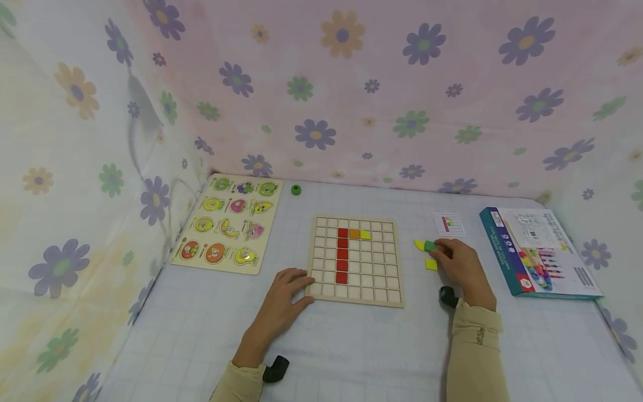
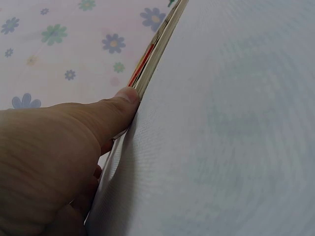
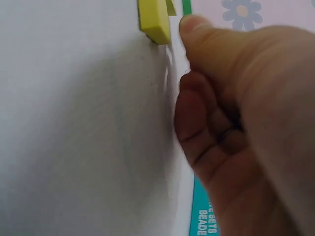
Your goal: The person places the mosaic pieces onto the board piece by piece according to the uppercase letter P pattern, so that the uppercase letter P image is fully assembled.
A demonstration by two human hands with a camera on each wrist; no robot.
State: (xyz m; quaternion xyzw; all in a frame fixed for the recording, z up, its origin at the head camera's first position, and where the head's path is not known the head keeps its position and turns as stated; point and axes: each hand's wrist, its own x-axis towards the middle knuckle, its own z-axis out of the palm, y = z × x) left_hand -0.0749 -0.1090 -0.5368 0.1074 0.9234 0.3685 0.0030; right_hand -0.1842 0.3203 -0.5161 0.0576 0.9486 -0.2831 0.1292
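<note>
My left hand (image 1: 283,298) rests at the near left corner of a wooden grid board (image 1: 359,303), its thumb against the near edge. On the grid lie a column of several red square blocks (image 1: 342,253), an orange block (image 1: 354,233) and a yellow block (image 1: 365,235). To the right of the board, my right hand (image 1: 462,265) pinches a green block (image 1: 429,246) between thumb and fingers, close to the table. A yellow piece with a curved edge (image 1: 419,244) lies beside it, and a yellow square block (image 1: 431,264) lies nearer me.
A small pattern card (image 1: 449,224) lies beyond the right hand. Farther right is a toy box (image 1: 547,254). A fruit puzzle board (image 1: 226,226) lies on the left, with a green bead (image 1: 296,190) near its far corner. Flowered cloth (image 1: 366,106) walls the table.
</note>
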